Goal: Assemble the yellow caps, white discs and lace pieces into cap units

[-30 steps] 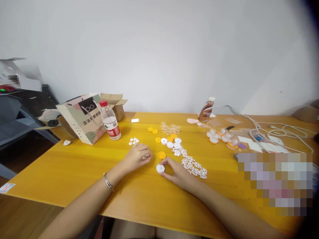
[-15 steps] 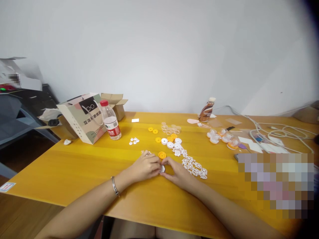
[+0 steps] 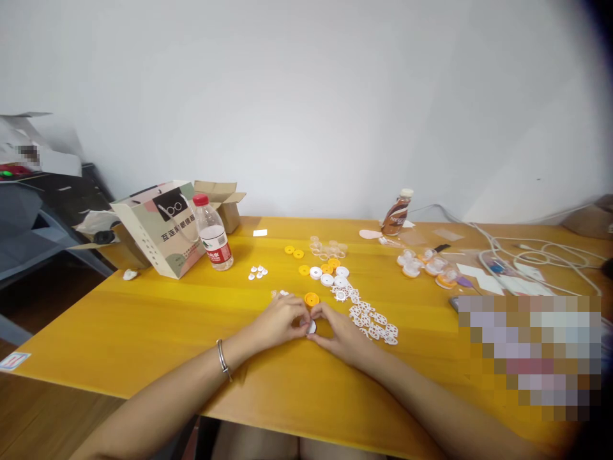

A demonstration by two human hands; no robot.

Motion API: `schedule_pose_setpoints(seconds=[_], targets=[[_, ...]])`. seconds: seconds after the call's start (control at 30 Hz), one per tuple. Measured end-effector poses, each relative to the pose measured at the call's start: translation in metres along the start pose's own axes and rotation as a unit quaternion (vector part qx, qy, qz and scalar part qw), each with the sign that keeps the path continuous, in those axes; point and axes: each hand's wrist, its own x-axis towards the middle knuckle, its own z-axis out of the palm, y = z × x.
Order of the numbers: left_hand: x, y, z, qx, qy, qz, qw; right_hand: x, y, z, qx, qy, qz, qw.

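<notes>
On the table (image 3: 143, 332), both hands (image 3: 280, 319) (image 3: 342, 332) pinch one disc (image 3: 312, 327), probably light, stiff and best held by its rim.

Soft light covers the wall (image 3: 306, 102); both right corners are dark.

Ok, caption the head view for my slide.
Left hand and right hand at a white disc, an orange disc just beyond.

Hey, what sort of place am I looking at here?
Probably an improvised assembly spot in an ordinary room or office: white discs and spoked pieces lie grouped on a wood-coloured table, sharing it with a red-capped water bottle and a printed carrier bag.
</notes>
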Motion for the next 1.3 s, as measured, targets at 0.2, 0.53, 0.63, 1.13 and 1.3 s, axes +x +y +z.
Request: schedule_pose_setpoints(seconds=[0.2, 0.53, 0.63, 1.13, 1.3], targets=[[-0.002, 0.000, 0.002, 0.013, -0.013, -0.016, 1.000, 0.001, 0.001, 0.002, 0.018, 0.013, 0.006, 1.000], [-0.003, 0.004, -0.002, 0.016, 0.085, 0.019, 0.996, 0.005, 0.012, 0.007, 0.346, 0.049, 0.093, 0.933], [-0.001, -0.010, -0.016, -0.053, 0.101, 0.021, 0.993, 0.007, 0.013, 0.005, 0.358, 0.093, 0.122, 0.921], [-0.003, -0.037, -0.018, 0.086, -0.003, 0.007, 0.996, 0.008, 0.013, 0.001, 0.362, 0.121, 0.174, 0.908], [0.001, -0.010, -0.009, -0.129, 0.098, -0.028, 0.986, 0.008, 0.013, 0.005, 0.383, 0.118, 0.156, 0.903]])
